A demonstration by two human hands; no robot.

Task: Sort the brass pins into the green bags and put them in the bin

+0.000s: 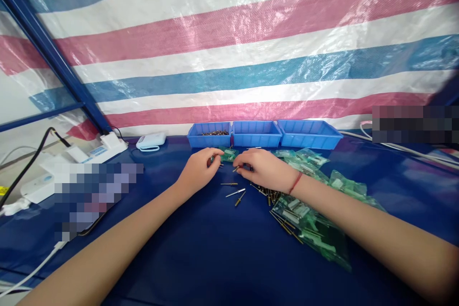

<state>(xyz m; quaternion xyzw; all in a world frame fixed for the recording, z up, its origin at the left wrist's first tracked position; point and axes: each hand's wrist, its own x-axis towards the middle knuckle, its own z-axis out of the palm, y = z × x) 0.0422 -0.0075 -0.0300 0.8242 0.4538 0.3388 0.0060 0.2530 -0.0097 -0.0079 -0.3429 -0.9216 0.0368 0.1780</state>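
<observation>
My left hand (201,167) is closed, its fingers curled round pop rivets whose thin metal tips barely show below the fingertips. Just to its right, my right hand (263,167) pinches a small brass-coloured pop rivet (235,169) between thumb and forefinger. A small green plastic bag (229,155) lies between the two hands. In front of them are a few loose rivets (239,199), one silver and others brass-coloured. A pile of rivets (268,195) sits under my right wrist, partly hidden by it. Green clear bags with white pieces (319,234) spread beneath and beyond my right forearm.
Three blue bins stand in a row at the back: the left bin (210,142) holds small metal parts, beside the middle bin (256,141) and right bin (310,141). A white device (150,141), power strip (93,154) and cables lie left. Striped sheeting (229,67) hangs behind.
</observation>
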